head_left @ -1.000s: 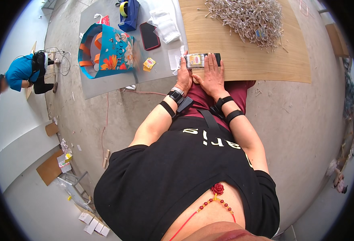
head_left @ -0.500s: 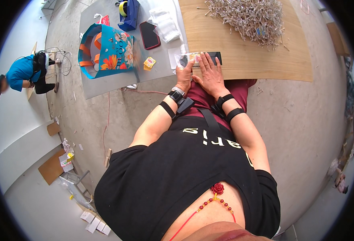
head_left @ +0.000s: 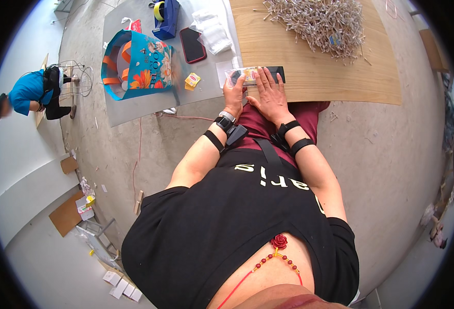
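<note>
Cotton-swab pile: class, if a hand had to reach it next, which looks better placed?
Probably the right hand: it lies nearer the cotton-swab pile, which sits ahead and to the right. The left hand is farther off. Both touch the packet.

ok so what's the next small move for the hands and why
Probably slide the right hand gently rightward over the small, rectangular, yellow-labelled packet: its fingers lie flat across the packet, while the left hand has its thumb at the left end, well placed to steady it.
</note>
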Demonstrator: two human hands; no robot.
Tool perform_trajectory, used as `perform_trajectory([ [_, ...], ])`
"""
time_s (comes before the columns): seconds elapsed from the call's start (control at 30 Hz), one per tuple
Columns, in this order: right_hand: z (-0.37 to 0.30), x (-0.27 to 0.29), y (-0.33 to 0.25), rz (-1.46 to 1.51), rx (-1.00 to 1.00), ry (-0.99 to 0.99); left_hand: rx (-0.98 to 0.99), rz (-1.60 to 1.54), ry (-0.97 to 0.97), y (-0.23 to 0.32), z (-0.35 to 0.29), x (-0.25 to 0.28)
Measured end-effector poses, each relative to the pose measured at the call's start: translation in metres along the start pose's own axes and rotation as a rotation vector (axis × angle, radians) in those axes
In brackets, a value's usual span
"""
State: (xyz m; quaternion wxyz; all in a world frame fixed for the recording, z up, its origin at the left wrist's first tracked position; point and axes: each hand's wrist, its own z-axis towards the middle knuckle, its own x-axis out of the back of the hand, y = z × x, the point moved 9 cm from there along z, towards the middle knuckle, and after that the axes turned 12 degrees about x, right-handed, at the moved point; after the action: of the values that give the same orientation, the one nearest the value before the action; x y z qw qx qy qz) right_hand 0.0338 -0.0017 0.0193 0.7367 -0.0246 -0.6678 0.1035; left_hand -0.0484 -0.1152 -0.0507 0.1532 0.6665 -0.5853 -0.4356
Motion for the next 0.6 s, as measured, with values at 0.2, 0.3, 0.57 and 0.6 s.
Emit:
perform_trajectory([
  [0.2,0.0,-0.001,0.001,0.03,0.005,0.035,-0.034,0.032,-0.018,-0.002,0.004,-0.001],
  [0.3,-0.001,-0.002,0.002,0.045,0.003,0.055,-0.041,0.025,0.002,-0.002,0.001,-0.003],
  [0.57,0.001,-0.001,-0.002,-0.008,0.008,0.023,-0.018,0.11,0.033,-0.002,0.004,0.008],
  [0.6,0.001,-0.002,-0.002,-0.01,0.007,0.023,0.02,0.116,0.042,-0.001,0.005,0.014],
])
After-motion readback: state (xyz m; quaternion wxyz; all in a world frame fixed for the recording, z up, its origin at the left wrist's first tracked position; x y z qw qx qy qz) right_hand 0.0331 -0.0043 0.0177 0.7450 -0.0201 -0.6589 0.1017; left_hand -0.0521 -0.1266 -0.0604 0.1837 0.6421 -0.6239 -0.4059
